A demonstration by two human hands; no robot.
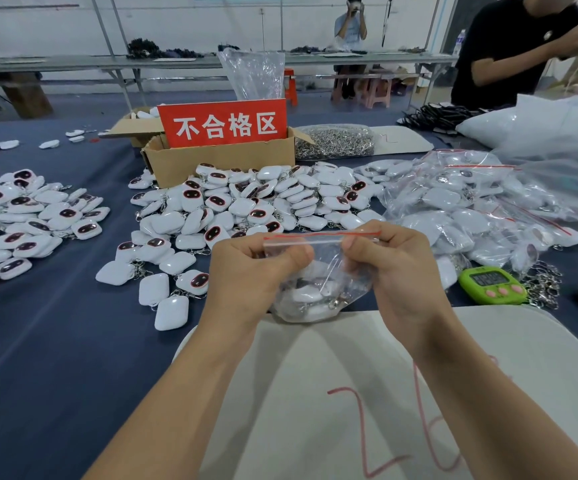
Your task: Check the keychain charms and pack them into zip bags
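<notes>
Over the far edge of a white pad (350,358) on the bench (55,341), a clear bag (318,282) with a red-lined zip strip is held up between two hands. White charms with metal clasps fill its lower half. The left hand (246,271) grips the bag's left side. Its fingers (294,254) are curled, with the thumb pinching the plastic just under the strip. The right hand (395,268) pinches the strip's right end between thumb and forefinger.

Just beyond the hands, a pile (246,206) of loose white charms, some showing dark faces, spreads across the blue cloth. A second pile (21,220) lies well to the left. To the right is a heap of packed bags (471,209), with a green timer (492,285) near its front edge.

Behind the middle pile stands a cardboard box (218,164) bearing a red sign (223,124) in white characters, and a sack of metal rings (334,142) lies beside it. A person in black (502,53) stands at the far right.
</notes>
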